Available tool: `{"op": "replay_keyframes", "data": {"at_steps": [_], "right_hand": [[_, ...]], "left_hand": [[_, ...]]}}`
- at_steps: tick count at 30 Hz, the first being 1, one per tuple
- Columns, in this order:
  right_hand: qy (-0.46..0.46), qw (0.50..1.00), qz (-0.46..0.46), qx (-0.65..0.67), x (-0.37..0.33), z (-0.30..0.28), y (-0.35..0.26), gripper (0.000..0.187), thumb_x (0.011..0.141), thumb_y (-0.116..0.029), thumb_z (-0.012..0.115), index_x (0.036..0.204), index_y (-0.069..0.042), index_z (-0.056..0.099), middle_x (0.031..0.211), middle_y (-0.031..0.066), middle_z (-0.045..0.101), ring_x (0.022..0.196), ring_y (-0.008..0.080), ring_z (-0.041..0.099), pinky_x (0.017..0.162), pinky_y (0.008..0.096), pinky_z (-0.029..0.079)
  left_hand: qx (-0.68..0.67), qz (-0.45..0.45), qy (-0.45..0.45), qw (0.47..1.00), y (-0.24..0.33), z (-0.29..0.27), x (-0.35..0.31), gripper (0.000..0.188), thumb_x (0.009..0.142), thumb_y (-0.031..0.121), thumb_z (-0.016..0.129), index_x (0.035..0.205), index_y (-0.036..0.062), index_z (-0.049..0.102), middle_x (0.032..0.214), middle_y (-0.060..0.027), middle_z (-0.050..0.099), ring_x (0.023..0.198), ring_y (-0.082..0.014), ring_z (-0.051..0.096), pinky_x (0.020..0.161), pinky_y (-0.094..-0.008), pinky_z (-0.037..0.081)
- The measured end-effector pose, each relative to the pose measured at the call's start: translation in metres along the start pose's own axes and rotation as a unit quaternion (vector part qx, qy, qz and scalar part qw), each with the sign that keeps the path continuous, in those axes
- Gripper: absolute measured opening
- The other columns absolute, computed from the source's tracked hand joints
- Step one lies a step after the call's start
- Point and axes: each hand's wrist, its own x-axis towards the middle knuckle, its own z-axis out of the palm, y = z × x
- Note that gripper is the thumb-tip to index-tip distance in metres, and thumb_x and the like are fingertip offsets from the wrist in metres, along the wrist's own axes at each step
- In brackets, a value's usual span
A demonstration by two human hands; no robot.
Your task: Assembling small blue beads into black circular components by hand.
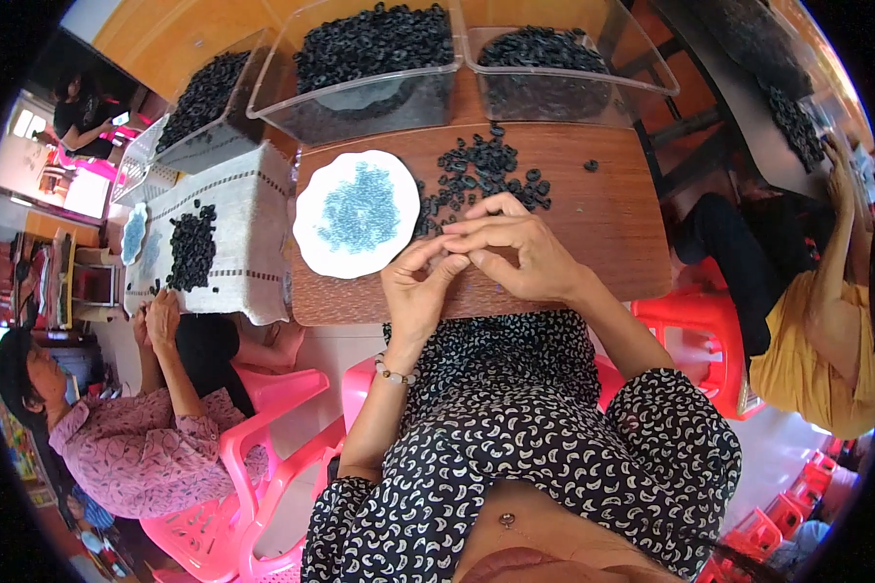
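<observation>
My left hand (416,290) and my right hand (530,255) meet over the near part of a brown wooden table (593,243). The fingertips of both are pinched together, and whatever they hold is too small or hidden to make out. Just beyond my fingers spreads a loose heap of small black ring-like pieces (481,163), partly covered by my right hand. To the left of it, close to my left hand, sits a white plate with a scalloped rim (310,225). Many tiny bluish-grey bits (362,209) lie spread on that plate.
Clear plastic bins (374,115) of black pieces line the table's far side. At left, a person (146,447) on a pink chair (277,389) works at a cloth-covered table (253,223) with another black heap (194,248). Another person (817,340) sits at right, by a red stool (695,325).
</observation>
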Motion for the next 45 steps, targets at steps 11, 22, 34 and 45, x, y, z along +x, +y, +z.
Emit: {"op": "replay_keyframes", "data": {"at_steps": [11,22,34,45], "right_hand": [[0.034,0.98,0.197,0.016,-0.018,-0.027,0.011,0.025,0.097,-0.01,0.065,0.119,-0.002,0.072,0.099,0.0067,0.076,0.081,0.0069,0.067,0.07,0.0243,0.053],[0.1,0.941,0.179,-0.269,-0.034,-0.094,0.069,0.016,0.091,-0.01,0.067,0.1,0.002,0.073,0.088,0.0164,0.073,0.076,0.0288,0.07,0.069,0.0376,0.053],[0.022,0.951,0.165,-0.262,-0.034,-0.082,0.069,0.019,0.084,-0.009,0.074,0.101,-0.002,0.07,0.091,0.013,0.069,0.091,0.0298,0.067,0.08,0.0411,0.052],[0.042,0.939,0.179,-0.289,-0.038,-0.071,0.071,0.021,0.082,-0.018,0.078,0.097,-0.006,0.07,0.086,0.0094,0.069,0.09,0.03,0.066,0.08,0.0428,0.051]], "left_hand": [[0.061,-0.004,-0.014,0.998,-0.002,0.006,-0.003,0.027,0.08,0.005,0.085,0.106,-0.0003,0.077,0.081,0.005,0.059,0.072,-0.005,0.047,0.064,-0.0208,0.038],[0.067,-0.013,-0.06,0.996,-0.007,0.018,-0.013,0.029,0.08,0.007,0.086,0.107,0.0006,0.078,0.079,0.006,0.053,0.069,-0.0044,0.043,0.062,-0.0203,0.036],[0.107,0.009,-0.058,0.993,-0.021,0.018,-0.017,0.03,0.081,0.01,0.086,0.107,0.0006,0.078,0.078,0.0052,0.053,0.069,-0.0049,0.045,0.06,-0.021,0.036],[0.12,0.011,-0.059,0.991,-0.022,0.018,-0.018,0.029,0.081,0.011,0.086,0.107,0.0005,0.078,0.078,0.004,0.054,0.07,-0.0056,0.045,0.061,-0.0216,0.037]]}}
